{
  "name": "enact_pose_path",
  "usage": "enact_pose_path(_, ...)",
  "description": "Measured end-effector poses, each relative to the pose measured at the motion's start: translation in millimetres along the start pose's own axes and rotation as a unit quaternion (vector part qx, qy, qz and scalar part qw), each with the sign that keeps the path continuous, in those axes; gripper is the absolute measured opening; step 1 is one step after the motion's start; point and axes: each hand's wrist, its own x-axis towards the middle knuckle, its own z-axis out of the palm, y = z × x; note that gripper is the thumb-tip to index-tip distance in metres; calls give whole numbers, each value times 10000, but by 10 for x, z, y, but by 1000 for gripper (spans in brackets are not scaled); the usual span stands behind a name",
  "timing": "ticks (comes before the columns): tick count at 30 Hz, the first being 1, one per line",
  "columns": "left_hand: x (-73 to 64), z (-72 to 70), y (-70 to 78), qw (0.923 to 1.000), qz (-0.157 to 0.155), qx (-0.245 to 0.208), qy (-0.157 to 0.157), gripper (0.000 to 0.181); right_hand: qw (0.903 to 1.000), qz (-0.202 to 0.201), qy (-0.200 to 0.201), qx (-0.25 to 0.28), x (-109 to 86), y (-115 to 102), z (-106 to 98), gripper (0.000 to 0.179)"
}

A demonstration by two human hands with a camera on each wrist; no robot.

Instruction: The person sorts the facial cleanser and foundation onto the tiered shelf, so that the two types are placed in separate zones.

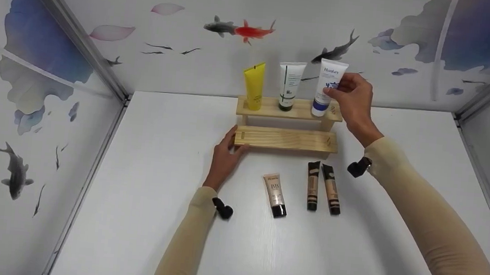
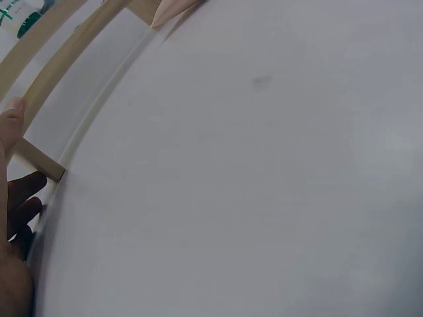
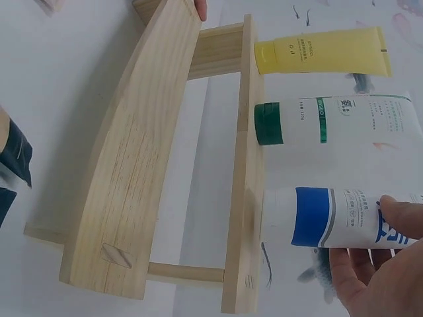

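Head view: where is the blue-banded tube [image 1: 325, 83]?

"Near-upright at the upper right of the rack [image 1: 287, 139], pinched by fingers of the right hand [image 1: 357, 100]; those of the left hand [image 1: 224, 158] grip its lower left end."

"Hazard?"

"Off-centre release or a jolted rack could topple it."

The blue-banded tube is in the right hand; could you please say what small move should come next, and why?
Probably ease the right hand off the tube: its cap appears to rest on the upper shelf, and the left hand holds the lower shelf.
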Motion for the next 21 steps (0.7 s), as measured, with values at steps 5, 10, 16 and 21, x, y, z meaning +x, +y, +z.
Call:
enact_pose_path(5,6,-3,-1,10000,-18,36,18,82,9999,-105,6,-51,-3,15,11,42)
enact_pose_path(10,7,-6,-5,10000,0,58,31,82,9996,-201,24,-220,-9,34,20,42)
enact_pose_path(16,12,-2,-15,9999,44,133,31,81,9993,-266,27,-255,-6,77,24,41)
enact_pose_path(21,16,-13,-17,10000,65,51,-8,80,9990,-456,-7,-20,-7,128,25,38)
